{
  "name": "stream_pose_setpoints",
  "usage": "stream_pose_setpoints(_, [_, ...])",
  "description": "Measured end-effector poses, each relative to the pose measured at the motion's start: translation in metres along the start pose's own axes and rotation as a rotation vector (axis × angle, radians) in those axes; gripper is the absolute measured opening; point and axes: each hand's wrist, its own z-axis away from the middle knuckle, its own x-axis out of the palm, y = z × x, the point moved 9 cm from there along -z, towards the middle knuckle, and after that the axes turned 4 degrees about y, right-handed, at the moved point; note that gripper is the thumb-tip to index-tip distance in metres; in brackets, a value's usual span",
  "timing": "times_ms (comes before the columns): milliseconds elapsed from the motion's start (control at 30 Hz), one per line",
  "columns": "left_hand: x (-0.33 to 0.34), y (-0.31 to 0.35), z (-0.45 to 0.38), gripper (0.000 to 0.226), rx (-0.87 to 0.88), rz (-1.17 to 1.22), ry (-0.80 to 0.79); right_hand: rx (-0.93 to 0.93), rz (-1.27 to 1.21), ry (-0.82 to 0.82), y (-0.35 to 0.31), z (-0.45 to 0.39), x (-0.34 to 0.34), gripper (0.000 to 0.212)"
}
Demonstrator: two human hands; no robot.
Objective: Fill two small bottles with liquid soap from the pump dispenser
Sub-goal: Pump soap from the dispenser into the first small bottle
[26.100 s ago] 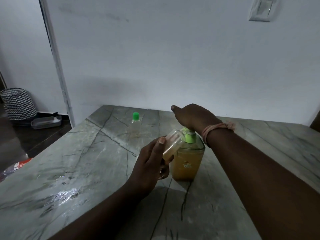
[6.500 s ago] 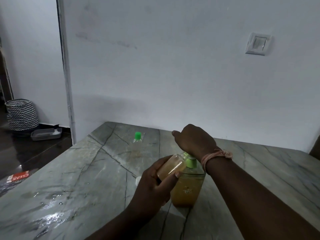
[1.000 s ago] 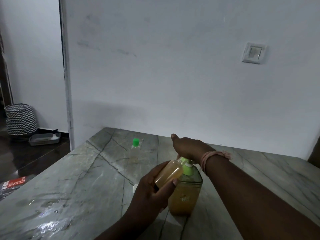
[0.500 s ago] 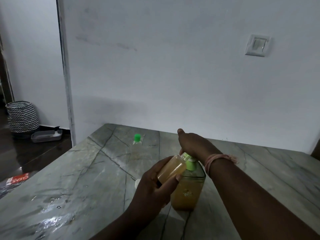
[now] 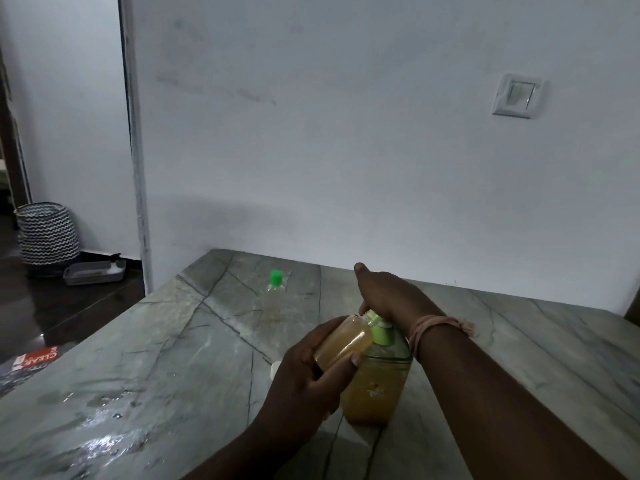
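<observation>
Pressing down on the green pump head point(image 5: 380, 327) of the clear, amber-filled plastic soap dispenser point(image 5: 375, 382), the person's right hand point(image 5: 389, 296) lies over the top of it with fingers curled down around the nozzle, low and right of the frame's centre. The left hand point(image 5: 304, 372) grasps a small clear plastic bottle point(image 5: 343, 342), fingers wrapped round its body and thumb across its lower side, holding it tilted so its open mouth meets the spout. That bottle looks almost full of amber soap, so the step in hand is judged to be the last few strokes of filling it. To do this well, the mouth should stay tight under the spout, the strokes should be short and slow so nothing spills over the rim, and the bottle should be brought upright before it comes away. A small white cap point(image 5: 276, 368) peeps out just left of the left hand on the grey veined stone tabletop point(image 5: 156, 375); it probably belongs to this bottle. Further back, above and left of the hands, a second small clear bottle with a green cap point(image 5: 276, 282) stands on the table near the white wall point(image 5: 346, 150); whether it holds soap cannot be told. A wet sheen lies at lower left of the tabletop. A zigzag-patterned basket point(image 5: 46, 233) sits on the floor at far left.
</observation>
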Motion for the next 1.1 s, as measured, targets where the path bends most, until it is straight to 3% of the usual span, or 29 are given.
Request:
stream_pose_setpoints(300, [-0.001,0.005,0.0,0.037,0.001,0.021,0.01,-0.073,0.094,-0.093,-0.017,0.01,-0.004,0.049])
stream_pose_setpoints(1100, [-0.001,0.001,0.001,0.038,0.013,0.016,-0.002,-0.089,0.113,-0.09,-0.017,0.008,-0.005,0.053])
